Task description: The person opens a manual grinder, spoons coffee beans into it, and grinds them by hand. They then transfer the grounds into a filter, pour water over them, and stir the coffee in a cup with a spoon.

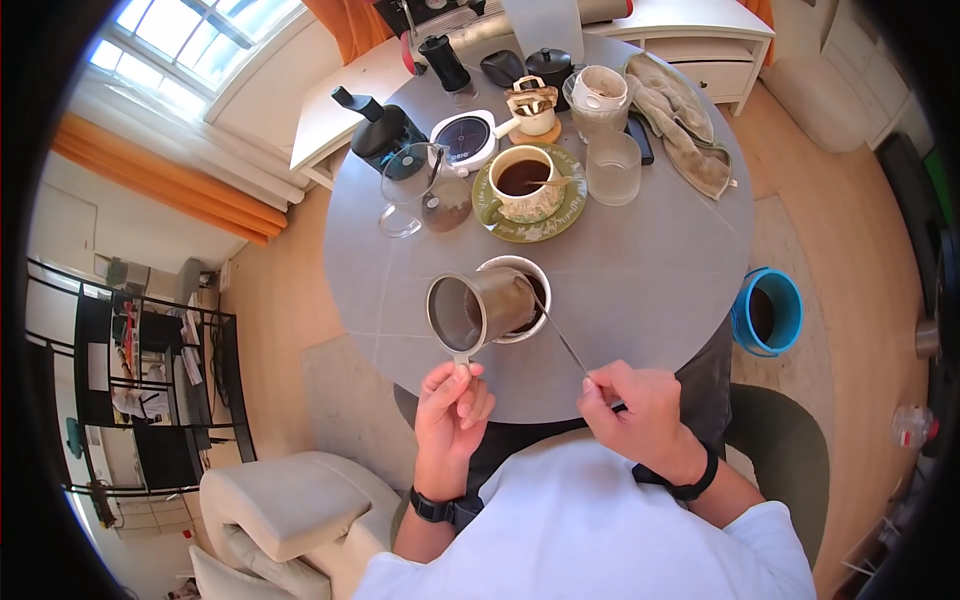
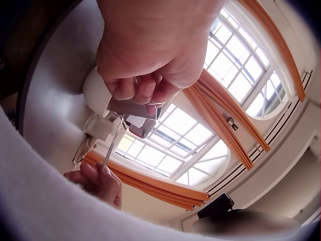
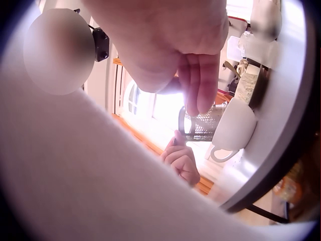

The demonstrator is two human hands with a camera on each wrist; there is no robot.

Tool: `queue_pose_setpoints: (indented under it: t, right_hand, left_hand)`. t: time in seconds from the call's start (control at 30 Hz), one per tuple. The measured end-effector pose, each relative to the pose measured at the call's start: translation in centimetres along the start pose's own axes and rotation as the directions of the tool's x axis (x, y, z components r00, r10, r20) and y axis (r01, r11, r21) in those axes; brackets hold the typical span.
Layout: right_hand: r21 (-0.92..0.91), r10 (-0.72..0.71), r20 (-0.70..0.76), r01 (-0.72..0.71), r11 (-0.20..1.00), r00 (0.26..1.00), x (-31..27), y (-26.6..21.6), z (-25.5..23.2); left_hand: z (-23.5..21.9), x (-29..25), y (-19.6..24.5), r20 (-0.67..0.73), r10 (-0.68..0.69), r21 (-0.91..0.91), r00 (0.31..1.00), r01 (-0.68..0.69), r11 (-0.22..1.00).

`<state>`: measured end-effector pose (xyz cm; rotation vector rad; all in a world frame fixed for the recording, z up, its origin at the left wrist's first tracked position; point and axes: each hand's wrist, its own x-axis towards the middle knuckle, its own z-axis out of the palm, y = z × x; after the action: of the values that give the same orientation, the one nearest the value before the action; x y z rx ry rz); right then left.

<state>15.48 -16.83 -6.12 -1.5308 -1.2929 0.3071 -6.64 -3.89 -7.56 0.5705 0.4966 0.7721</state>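
Observation:
My left hand point(image 1: 455, 405) pinches the short handle of a cylindrical metal mesh filter point(image 1: 490, 308), tipped on its side with its open end toward me. Its far end overlaps the mouth of a white cup point(image 1: 514, 261) that holds dark liquid. From the right, my right hand point(image 1: 635, 410) pinches a thin metal stick point(image 1: 568, 345), whose far end reaches the filter and the cup; that tip is hidden. In the right wrist view the perforated filter point(image 3: 204, 126) lies across the mouth of the handled white cup point(image 3: 234, 129).
Behind stands a patterned cup point(image 1: 528, 207) of dark drink on a green saucer point(image 1: 570, 215). Around it are a glass tumbler point(image 1: 613, 170), a glass server point(image 1: 405, 165), a scale point(image 1: 463, 140), a black bottle point(image 1: 385, 135) and a towel point(image 1: 690, 140). A blue bucket point(image 1: 790, 290) stands right of the table.

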Motion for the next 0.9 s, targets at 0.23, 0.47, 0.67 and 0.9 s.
queue_pose_setpoints:
  t: [0.23, 0.47, 0.67, 0.9]
  right_hand:
    - [0.146, 0.249, 0.013, -0.248, 0.958, 0.968, 0.2, 1.3, 1.3]
    - [0.013, 0.107, 0.002, -0.107, 0.994, 0.994, 1.8, 1.3, -1.3]
    - [0.004, 0.084, -0.055, -0.084, 0.996, 0.995, 4.6, 2.9, -4.1]
    - [0.249, 0.152, 0.0, -0.147, 0.957, 0.988, 7.4, 3.8, -6.0]
  left_hand:
    - [0.1, 0.1, 0.0, 0.007, 0.006, 0.004, 1.0, -0.006, 1.0]
    - [1.0, -0.3, 2.6, 0.024, 0.073, 0.491, 0.997, -0.075, 0.868]
    - [1.9, 0.3, 4.4, 0.127, 0.108, 0.785, 0.986, -0.167, 0.597]
    - [3.5, 0.6, 5.5, 0.393, 0.19, 0.876, 0.9, -0.429, 0.218]
